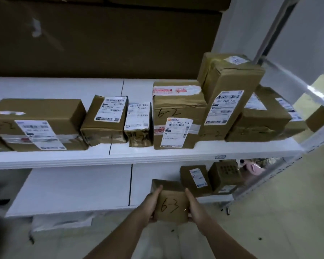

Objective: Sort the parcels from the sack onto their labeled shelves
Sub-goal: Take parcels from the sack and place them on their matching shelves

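A small brown cardboard parcel point(171, 201) marked "6-3" in black pen is held between both hands, at the front edge of the lower white shelf point(73, 193). My left hand point(151, 202) presses its left side with straight fingers along the box. On the right side my right hand point(194, 204) does the same, thumb under the bottom edge. Two other brown parcels point(195, 179) stand on that lower shelf just to the right.
The upper white shelf point(120, 156) carries a row of several brown parcels, some marked "6-2" point(176, 113). A tall one point(230, 94) leans at the right. A metal shelf post point(318, 139) rises at the right. Pale floor lies below.
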Tool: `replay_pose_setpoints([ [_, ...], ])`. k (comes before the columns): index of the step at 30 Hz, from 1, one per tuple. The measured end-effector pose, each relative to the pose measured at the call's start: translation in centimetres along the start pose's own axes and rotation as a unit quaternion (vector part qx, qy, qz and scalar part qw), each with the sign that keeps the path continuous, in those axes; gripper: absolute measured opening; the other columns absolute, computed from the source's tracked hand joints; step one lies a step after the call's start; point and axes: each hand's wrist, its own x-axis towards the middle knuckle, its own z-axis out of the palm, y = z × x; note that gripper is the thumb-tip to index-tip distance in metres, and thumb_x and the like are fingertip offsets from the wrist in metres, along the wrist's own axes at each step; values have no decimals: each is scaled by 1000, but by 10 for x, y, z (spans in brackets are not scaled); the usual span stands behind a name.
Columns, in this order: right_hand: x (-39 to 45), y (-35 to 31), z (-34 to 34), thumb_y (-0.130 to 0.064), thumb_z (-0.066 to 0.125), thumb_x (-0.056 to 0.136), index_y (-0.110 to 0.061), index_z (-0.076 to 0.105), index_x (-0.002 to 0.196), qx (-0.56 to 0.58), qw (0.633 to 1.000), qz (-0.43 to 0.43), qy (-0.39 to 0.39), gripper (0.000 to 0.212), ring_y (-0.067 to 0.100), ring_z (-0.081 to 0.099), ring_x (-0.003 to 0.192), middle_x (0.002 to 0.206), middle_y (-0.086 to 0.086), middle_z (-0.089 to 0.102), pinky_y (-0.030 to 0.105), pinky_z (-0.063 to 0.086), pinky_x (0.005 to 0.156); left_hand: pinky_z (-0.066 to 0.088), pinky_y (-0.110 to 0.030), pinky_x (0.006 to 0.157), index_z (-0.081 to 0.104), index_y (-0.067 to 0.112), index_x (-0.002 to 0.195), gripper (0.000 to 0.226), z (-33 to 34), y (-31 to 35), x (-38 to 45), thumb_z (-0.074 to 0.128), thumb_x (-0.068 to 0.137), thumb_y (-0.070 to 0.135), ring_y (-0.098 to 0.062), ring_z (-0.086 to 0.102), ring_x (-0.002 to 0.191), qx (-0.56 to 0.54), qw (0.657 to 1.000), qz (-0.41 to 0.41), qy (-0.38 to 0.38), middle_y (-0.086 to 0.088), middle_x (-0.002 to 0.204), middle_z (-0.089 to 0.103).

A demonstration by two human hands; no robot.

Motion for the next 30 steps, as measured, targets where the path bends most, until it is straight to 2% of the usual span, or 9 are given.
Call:
replay_pose_setpoints([
  [2,27,12,-13,-50,40,98,-23,58,104,-16,1000,10,-11,33,10,62,78,88,-2,65,23,49,54,48,-27,68,58,20,111,47,11,-9,19,44,91,60,-19,60,88,-4,1000,6,27,-3,95,68],
  [5,68,29,-26,-51,45,95,-13,52,127,-28,999,15,-9,50,18,59,90,108,9,62,26,48,63,48,-31,77,53,20,114,46,21,-25,51,45,91,59,-21,58,91,-15,999,18,45,-4,100,61],
  [7,101,46,-31,-50,49,94,-12,50,130,-36,999,-5,4,53,17,58,88,109,8,59,28,49,65,48,-29,71,55,20,112,43,25,-37,82,44,93,57,-20,58,90,-19,998,38,44,-4,98,62],
  [11,177,88,-40,-49,51,93,-19,52,116,-60,996,-59,33,38,18,59,91,98,0,59,41,50,91,46,-28,64,50,23,121,44,28,-65,157,44,93,57,-18,58,94,-34,995,76,52,-2,105,60],
  [15,245,135,-46,-48,54,92,-27,57,96,-53,988,-128,64,22,4,58,79,86,-12,60,25,48,68,47,-24,65,51,30,116,33,29,-104,233,44,94,54,-11,58,95,-49,990,125,45,5,106,61],
  [16,259,148,-47,-49,54,92,-28,59,97,-55,986,-144,68,22,5,60,83,90,-10,62,25,49,69,47,-23,66,52,32,114,30,29,-113,251,43,95,53,-10,58,96,-47,988,141,41,7,106,61],
  [19,299,181,-49,-51,53,92,-24,62,119,-63,979,-177,80,39,17,58,105,114,0,58,35,48,94,48,-23,71,57,36,111,26,30,-139,300,40,98,51,-7,59,100,-42,982,181,36,9,110,63],
  [25,347,228,-49,-44,60,90,-23,54,106,11,969,-211,129,27,-5,51,85,95,-13,58,22,39,74,43,-28,92,53,38,123,29,32,-174,372,35,100,44,-2,54,109,-25,971,235,33,14,119,60],
  [30,370,245,-49,-39,59,93,-22,56,104,18,961,-226,157,21,-1,53,85,98,-6,60,25,39,80,43,-18,72,52,40,109,18,37,-178,400,35,101,36,6,53,96,-17,969,243,30,22,105,57],
])
